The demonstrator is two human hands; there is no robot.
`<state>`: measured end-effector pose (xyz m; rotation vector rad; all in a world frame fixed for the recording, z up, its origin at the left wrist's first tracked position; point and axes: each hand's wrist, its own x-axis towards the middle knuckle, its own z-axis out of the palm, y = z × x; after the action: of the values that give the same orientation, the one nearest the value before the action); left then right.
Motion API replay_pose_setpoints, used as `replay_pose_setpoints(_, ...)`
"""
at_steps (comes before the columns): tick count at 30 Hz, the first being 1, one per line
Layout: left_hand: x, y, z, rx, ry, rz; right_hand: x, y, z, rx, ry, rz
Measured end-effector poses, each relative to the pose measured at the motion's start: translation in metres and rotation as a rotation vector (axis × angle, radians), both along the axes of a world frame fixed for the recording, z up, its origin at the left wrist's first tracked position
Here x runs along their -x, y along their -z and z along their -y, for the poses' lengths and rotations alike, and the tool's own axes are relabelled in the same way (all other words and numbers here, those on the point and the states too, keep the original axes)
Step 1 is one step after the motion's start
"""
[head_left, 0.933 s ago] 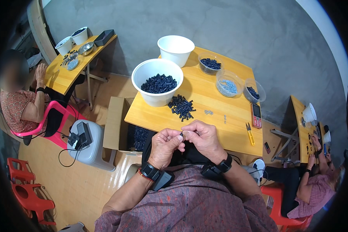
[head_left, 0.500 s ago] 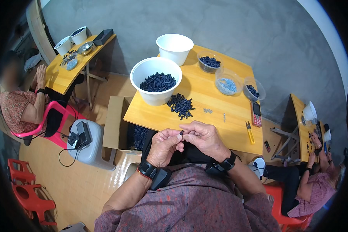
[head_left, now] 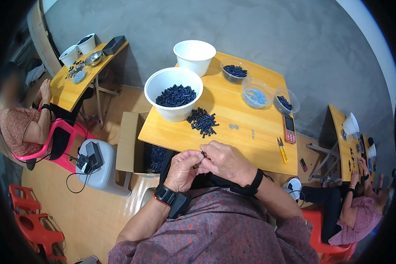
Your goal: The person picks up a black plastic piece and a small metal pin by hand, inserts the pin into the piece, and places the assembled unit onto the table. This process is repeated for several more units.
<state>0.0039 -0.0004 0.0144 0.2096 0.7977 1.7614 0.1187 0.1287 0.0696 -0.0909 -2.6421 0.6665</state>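
At the near edge of the yellow table, my left hand point(head_left: 184, 170) pinches a small dark cylindrical piece point(head_left: 203, 153) between thumb and fingers. My right hand point(head_left: 229, 163) is closed against the same piece from the other side, its fingertips mostly hidden behind the knuckles. Just beyond my hands lies a loose pile of dark blue-black cylindrical pieces point(head_left: 203, 122). Many more such pieces fill the bottom of a white bowl point(head_left: 151, 88) behind the pile. Small clear bits point(head_left: 233, 126) and a short row of similar bits point(head_left: 252, 133) rest on the wood to the right.
A second white bowl point(head_left: 194, 47) stands farther back. Clear tubs hold dark pieces point(head_left: 236, 71) and pale blue bits point(head_left: 256, 96). Yellow-handled snips point(head_left: 284, 152) and a red phone point(head_left: 289, 128) lie right. A cardboard box point(head_left: 128, 143) stands left. Two people sit at side tables.
My right hand has turned and drawn in closer over the left fingertips, covering more of the small piece. The view has shifted slightly. Things on the table stay put.
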Motion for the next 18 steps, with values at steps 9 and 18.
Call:
replay_pose_setpoints(9, -0.004, 0.004, 0.000, -0.010, -0.146, -0.167, 0.002, 0.011, 0.006, -0.060, 0.011, 0.038)
replay_pose_setpoints(18, 0.002, 0.001, -0.001, 0.043, -0.199, -0.354, 0.007, 0.008, 0.009, 0.118, -0.006, -0.076)
